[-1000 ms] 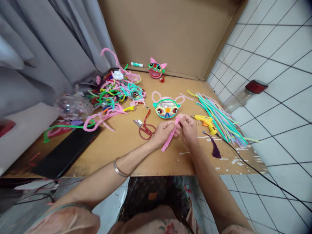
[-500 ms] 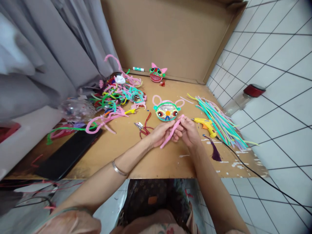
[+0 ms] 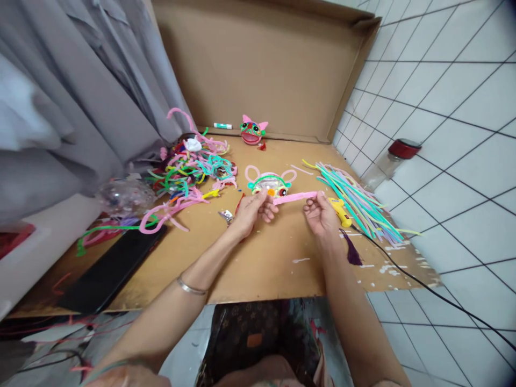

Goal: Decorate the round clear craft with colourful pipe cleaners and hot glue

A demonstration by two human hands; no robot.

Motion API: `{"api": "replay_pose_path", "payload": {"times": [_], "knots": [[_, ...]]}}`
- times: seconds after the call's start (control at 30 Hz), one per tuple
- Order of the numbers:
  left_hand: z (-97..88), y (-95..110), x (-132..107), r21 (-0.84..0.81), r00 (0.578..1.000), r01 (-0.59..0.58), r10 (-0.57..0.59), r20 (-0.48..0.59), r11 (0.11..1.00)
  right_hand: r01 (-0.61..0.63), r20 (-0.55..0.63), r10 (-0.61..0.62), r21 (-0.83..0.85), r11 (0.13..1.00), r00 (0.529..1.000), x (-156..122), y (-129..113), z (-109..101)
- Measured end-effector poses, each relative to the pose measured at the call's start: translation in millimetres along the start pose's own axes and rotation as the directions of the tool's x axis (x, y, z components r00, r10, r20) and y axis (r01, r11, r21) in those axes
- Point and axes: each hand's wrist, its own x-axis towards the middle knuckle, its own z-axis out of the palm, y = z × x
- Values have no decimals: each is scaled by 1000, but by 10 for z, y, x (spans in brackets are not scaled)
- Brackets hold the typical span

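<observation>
A short pink pipe cleaner [image 3: 295, 198] stretches almost level between my two hands. My left hand [image 3: 255, 211] pinches its left end, and my right hand [image 3: 321, 211] pinches the other end. Just beyond them lies a mask-like face [image 3: 269, 180] of pipe cleaners, with looped pink ears, an orange nose and a green band; my left hand covers part of it. Red-handled scissors [image 3: 227, 216] are partly hidden behind my left hand. Close to my right hand rests a yellow glue gun [image 3: 342, 212], partly covered, and below it a purple tassel [image 3: 352, 249].
A tangle of coloured pipe cleaners [image 3: 197, 166] lies left, near a clear plastic ball [image 3: 126, 196] and a black phone-like slab [image 3: 108, 271]. Straight pipe cleaners [image 3: 358, 201] are bundled right, before a red-lidded jar [image 3: 389, 161]. A finished pink-eared face [image 3: 252, 130] and a glue stick [image 3: 223, 126] sit behind.
My hands have moved apart, and the pink pipe cleaner has swung from hanging slantwise to nearly level between them. The whole view has shifted slightly.
</observation>
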Motion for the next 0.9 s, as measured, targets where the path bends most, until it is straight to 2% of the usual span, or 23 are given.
{"api": "replay_pose_path", "payload": {"times": [0.17, 0.3, 0.47, 0.53, 0.7, 0.8, 0.9], "knots": [[67, 41, -62, 122, 991, -121, 127, -43, 985, 31, 29, -31, -33, 999, 999, 8, 35, -13], [70, 31, -45, 160, 986, -134, 147, -76, 978, 15, 29, -13, -46, 999, 999, 0, 39, -1], [15, -25, -12, 251, 980, -148, 176, -92, 957, 52, 14, -51, -79, 996, 999, -7, 39, 6], [-12, -28, -14, 356, 971, -171, 219, -99, 919, 77, 11, -77, -94, 993, 997, -9, 44, 7], [-80, 11, -7, 634, 930, -202, 349, -115, 746, 156, 16, -155, -127, 980, 988, -25, 65, 23], [-115, 34, 11, 672, 912, -221, 393, -114, 707, 175, 53, -168, -159, 972, 984, -39, 76, 31], [-141, 45, 30, 650, 902, -242, 414, -122, 721, 182, 86, -169, -175, 968, 982, -47, 71, 34]]}}
